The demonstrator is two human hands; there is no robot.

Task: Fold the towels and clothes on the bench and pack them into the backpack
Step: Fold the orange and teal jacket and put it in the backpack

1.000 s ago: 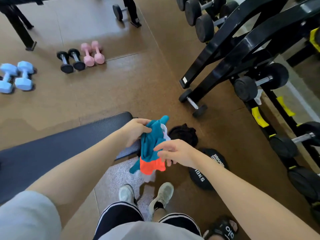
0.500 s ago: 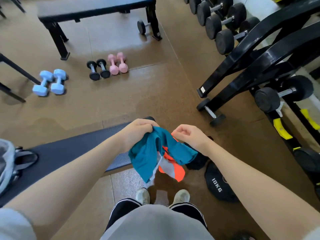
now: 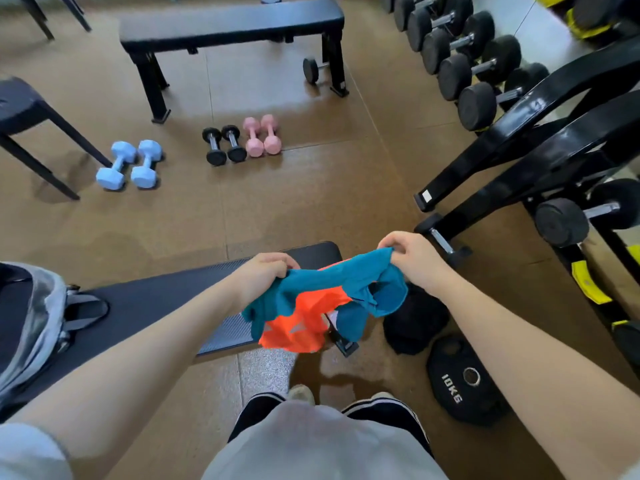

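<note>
A teal and orange garment (image 3: 322, 299) hangs stretched in the air between my hands, above the right end of the black bench (image 3: 166, 299). My left hand (image 3: 266, 271) grips its left corner. My right hand (image 3: 412, 258) pinches its right corner, further right and slightly higher. The orange part droops below the teal part. A grey backpack (image 3: 38, 323) lies open on the bench at the far left. A crumpled black garment (image 3: 415, 323) lies on the floor under my right forearm.
A 10 kg weight plate (image 3: 464, 386) lies on the floor by my right foot. A dumbbell rack (image 3: 540, 140) fills the right side. Blue (image 3: 130, 164), black (image 3: 223, 145) and pink dumbbells (image 3: 261, 135) sit on the floor ahead, before a second bench (image 3: 232, 22).
My hands have moved apart, pulling the garment from a bunched clump into a stretched span. The camera has tilted up, bringing the backpack and far bench into view.
</note>
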